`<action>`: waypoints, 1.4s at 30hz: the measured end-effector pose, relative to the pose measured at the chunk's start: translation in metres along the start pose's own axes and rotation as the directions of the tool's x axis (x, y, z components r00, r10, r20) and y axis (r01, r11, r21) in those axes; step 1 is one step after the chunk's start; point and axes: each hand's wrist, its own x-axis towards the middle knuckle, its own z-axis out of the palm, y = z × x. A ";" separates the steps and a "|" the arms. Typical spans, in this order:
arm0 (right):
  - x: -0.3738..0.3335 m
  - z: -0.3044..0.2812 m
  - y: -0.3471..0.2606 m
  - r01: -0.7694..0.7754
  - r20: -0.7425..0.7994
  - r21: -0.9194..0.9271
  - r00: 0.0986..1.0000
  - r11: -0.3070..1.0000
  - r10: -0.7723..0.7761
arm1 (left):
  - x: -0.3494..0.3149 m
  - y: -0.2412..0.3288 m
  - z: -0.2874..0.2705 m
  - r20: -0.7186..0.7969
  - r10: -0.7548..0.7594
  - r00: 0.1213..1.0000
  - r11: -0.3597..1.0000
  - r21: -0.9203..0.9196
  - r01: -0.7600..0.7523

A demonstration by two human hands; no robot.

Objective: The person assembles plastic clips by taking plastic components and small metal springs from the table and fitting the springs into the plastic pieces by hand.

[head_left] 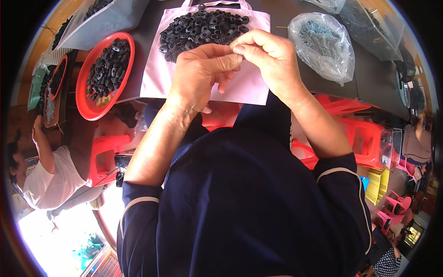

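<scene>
Heap of small black pieces (203,27) on smooth pink cloth bag (157,81).
Left hand (196,69) and right hand (277,57) above the cloth, just nearer than the heap; thumbs and forefingers pinched, tips meeting, cannot tell what, if anything, sits between. Pieces dark, rounded, some visibly hollow. Leftward, rimmed red tray (82,87) bearing more; rightward, crinkled clear plastic bag (344,60), bluish-grey contents (318,34).

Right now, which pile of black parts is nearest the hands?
The pile on the pink bag, just beyond the fingers; others, like the big red tray's, lie farther off.
</scene>
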 end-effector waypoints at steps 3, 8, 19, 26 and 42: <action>-0.005 0.005 0.005 -0.026 -0.062 0.110 0.998 0.994 0.033 | 0.001 -0.006 0.001 -0.066 0.077 0.995 0.996 0.060 -0.073; 0.002 -0.008 0.019 0.142 -0.140 -0.198 0.975 0.970 -0.171 | 0.000 -0.009 -0.008 -0.128 0.157 0.979 0.973 0.192 -0.131; -0.001 -0.025 0.038 0.410 0.226 -0.717 0.902 0.564 -0.369 | -0.012 -0.022 -0.011 -0.182 0.232 0.955 0.943 0.281 -0.176; -0.005 -0.022 0.042 0.381 0.193 -0.723 0.912 0.576 -0.362 | -0.013 -0.026 -0.014 -0.114 0.271 0.956 0.916 0.335 -0.220; -0.011 -0.027 0.034 0.374 0.204 -0.649 0.924 0.662 -0.323 | -0.002 -0.019 -0.007 -0.110 0.296 0.949 0.908 0.340 -0.243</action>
